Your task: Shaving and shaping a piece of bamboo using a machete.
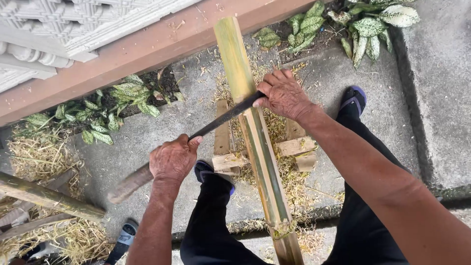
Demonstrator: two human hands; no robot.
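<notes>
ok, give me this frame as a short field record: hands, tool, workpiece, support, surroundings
left hand: gripping the wooden handle of a long dark blade
right hand: pressing on the blade's far end, at the bamboo pole
workpiece: bamboo pole, green-yellow, running away from the person, blade laid across it
support: small wooden frame under the pole
ground: concrete strewn with shavings
feet: dark slippers either side of the pole
surroundings: leafy plants, second bamboo pole at left

Variegated leafy plants [375, 22], straw-like shavings [34, 157], perhaps another bamboo pole [49, 198].
</notes>
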